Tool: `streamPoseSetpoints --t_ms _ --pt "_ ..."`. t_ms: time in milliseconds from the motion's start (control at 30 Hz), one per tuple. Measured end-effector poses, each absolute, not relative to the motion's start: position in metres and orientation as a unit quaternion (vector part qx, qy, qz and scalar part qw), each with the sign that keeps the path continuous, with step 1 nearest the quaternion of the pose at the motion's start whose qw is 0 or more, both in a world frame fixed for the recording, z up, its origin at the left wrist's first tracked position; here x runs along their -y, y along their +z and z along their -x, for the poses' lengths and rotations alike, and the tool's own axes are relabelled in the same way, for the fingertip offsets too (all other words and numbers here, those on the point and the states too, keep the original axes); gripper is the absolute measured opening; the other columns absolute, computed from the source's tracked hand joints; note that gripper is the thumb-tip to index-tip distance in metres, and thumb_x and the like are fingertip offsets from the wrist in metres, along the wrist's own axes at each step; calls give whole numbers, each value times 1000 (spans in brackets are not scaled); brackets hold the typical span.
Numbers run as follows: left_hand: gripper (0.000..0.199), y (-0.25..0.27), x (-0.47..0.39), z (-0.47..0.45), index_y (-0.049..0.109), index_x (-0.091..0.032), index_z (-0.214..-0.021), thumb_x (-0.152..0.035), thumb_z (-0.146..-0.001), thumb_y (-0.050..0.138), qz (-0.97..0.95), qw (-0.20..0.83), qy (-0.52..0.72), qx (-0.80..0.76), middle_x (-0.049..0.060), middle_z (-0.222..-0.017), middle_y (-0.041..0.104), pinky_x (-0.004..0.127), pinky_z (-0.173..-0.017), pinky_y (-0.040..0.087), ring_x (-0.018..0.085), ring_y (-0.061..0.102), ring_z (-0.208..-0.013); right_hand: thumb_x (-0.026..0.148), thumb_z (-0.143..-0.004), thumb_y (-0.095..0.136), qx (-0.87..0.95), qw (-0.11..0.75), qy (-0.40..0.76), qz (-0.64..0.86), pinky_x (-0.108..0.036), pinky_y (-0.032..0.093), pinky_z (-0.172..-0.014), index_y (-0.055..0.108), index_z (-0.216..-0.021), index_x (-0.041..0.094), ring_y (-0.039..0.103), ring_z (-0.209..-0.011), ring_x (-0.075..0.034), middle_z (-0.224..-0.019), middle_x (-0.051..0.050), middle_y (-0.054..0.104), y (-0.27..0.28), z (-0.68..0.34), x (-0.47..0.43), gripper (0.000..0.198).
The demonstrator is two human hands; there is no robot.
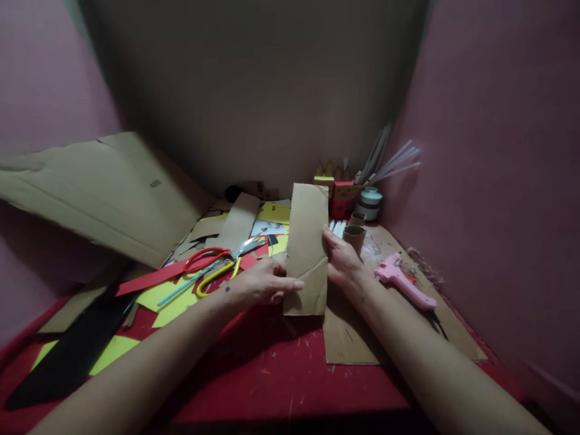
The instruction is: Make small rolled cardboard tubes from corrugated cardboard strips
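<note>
A tall rectangular strip of brown cardboard [308, 248] is held upright in front of me, above the red tabletop [272, 374]. My left hand [265, 283] grips its lower left edge, thumb across the front and fingers behind. On the opposite edge, my right hand [342, 257] clasps the strip with the thumb along its side; part of those fingers is hidden. Scissors [235, 254] with one red and one yellow handle lie open to the left of the strip. To the right, a pink glue gun [405, 281] rests on a flat cardboard sheet [348, 344].
A large cardboard panel [113, 193] leans at the left. Coloured paper scraps [181, 299] and a black strip [72, 356] cover the left side. Cardboard tubes [354, 237], a light green-lidded jar [370, 202] and white sticks [399, 163] stand at the back right, by the wall.
</note>
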State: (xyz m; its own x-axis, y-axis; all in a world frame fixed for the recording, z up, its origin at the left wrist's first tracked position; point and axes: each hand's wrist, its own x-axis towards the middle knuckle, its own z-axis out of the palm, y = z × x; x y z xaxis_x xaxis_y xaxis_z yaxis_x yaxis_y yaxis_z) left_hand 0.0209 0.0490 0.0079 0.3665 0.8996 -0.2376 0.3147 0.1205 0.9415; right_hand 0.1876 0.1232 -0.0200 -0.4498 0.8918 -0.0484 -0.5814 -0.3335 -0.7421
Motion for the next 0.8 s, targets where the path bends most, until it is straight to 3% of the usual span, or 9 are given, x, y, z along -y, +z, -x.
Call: streamPoseSetpoints --t_ms 133,233,400,567,700,800 --pt "29 -14 -54 -22 59 -15 -61 -40 -64 73 -541 597 310 -504 -4 -43 46 21 -39 24 6 36 -36 34 -74 67 375 462 771 226 -33 54 -70 62 -100 17 67 -76 -21 -79 -4 71 -22 -188 -119 31" --pt "28 -14 -58 -14 58 -15 -57 -36 -65 74 -498 613 373 -487 -6 -37 42 20 -36 21 5 31 -32 28 -66 75 448 386 772 231 -27 52 -63 63 -83 15 64 -64 -16 -69 -2 68 -27 -189 -115 24" --pt "27 -2 -55 -9 69 -13 -80 -31 -62 77 -451 619 425 -482 7 -65 70 23 -48 45 16 62 -56 24 -62 76 554 263 746 261 -25 51 -51 63 -88 13 65 -55 -15 -70 -4 68 -30 -187 -108 31" --pt "34 -5 -53 -6 69 -10 -84 -36 -63 77 -470 581 427 -510 9 -71 72 24 -48 46 18 64 -57 20 -66 68 610 255 695 283 -19 46 -40 62 -83 12 61 -46 -13 -58 -2 63 -23 -185 -101 20" --pt "26 -9 -54 -2 68 -11 -73 -33 -64 77 -475 572 424 -517 5 -54 67 21 -38 39 13 57 -42 19 -67 65 631 264 663 304 -19 43 -38 63 -84 12 58 -42 -12 -54 -1 62 -19 -184 -99 18" --pt "22 -7 -52 -1 64 -13 -62 -33 -69 72 -476 584 417 -508 -2 -34 52 18 -32 30 8 43 -28 21 -68 65 642 265 643 323 -20 43 -39 63 -79 12 56 -40 -12 -49 0 60 -21 -181 -99 14"
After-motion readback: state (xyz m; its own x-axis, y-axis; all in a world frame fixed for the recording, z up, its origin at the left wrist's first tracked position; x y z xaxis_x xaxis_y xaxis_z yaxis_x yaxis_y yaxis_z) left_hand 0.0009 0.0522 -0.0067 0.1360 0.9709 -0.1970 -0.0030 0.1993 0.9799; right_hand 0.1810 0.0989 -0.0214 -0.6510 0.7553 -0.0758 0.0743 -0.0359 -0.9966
